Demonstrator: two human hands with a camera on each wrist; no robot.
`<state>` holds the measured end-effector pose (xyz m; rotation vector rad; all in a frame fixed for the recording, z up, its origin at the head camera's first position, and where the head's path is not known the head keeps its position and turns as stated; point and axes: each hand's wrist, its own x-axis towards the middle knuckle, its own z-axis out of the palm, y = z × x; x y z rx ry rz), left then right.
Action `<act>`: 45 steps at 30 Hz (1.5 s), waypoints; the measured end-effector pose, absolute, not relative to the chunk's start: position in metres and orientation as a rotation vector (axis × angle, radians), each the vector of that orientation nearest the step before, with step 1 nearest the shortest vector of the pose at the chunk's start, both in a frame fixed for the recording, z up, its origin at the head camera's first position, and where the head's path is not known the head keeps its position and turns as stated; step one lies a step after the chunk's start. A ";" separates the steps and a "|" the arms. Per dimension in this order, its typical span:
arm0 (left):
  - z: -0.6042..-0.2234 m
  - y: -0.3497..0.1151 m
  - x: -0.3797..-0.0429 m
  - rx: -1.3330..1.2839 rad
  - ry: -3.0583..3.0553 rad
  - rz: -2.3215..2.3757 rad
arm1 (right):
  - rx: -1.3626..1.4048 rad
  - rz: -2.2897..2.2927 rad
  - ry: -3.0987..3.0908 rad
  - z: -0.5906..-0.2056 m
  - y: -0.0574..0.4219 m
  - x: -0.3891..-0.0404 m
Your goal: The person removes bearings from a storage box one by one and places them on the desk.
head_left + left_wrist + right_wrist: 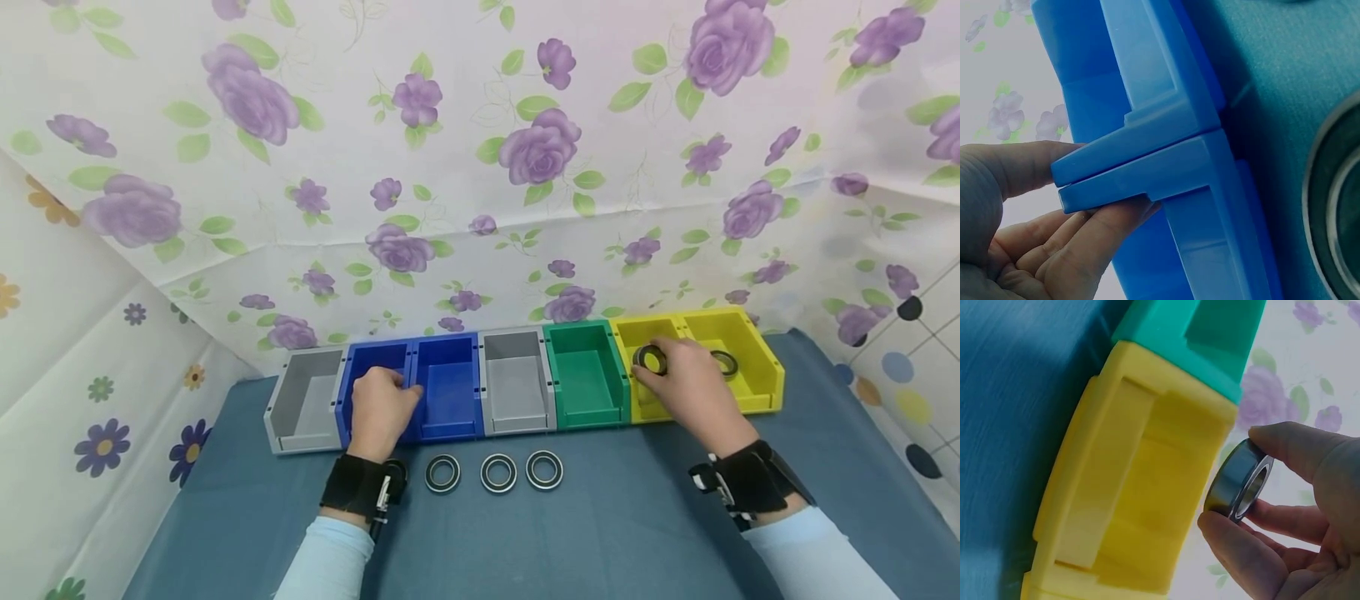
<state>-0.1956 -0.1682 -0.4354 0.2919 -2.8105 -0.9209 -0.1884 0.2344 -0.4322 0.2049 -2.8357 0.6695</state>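
My left hand (381, 412) pinches the adjoining side walls of two blue bins (1141, 156), thumb on one side and fingers on the other in the left wrist view. My right hand (693, 387) holds a metal bearing (1233, 474) between thumb and fingertips, tilted, over the left yellow bin (1147, 487). A second bearing (734, 364) leans inside the right yellow bin (756, 392), partly hidden by that hand. Three more bearings lie flat on the blue cloth in front of the bins: a left one (431, 475), a middle one (487, 474) and a right one (532, 472).
The bins stand side by side in a row: a grey bin (307, 400) at the left end, another grey bin (517, 383) and a green bin (588, 375) between blue and yellow. Behind them hangs a flowered sheet (465, 200). Blue cloth (600, 533) covers the table.
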 end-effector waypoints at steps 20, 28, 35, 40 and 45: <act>-0.437 -0.170 -0.196 0.294 -2.812 -0.929 | 0.268 0.774 -2.687 -0.412 0.205 -0.162; -0.438 -0.170 -0.196 0.283 -2.802 -0.921 | 0.360 0.764 -2.632 -0.415 0.195 -0.152; -0.438 -0.170 -0.196 0.286 -2.804 -0.923 | 0.415 0.787 -2.679 -0.420 0.185 -0.143; -0.438 -0.170 -0.196 0.283 -2.802 -0.926 | 0.468 0.779 -2.711 -0.430 0.181 -0.139; -0.439 -0.171 -0.196 0.276 -2.796 -0.922 | 0.503 0.790 -2.767 -0.442 0.179 -0.134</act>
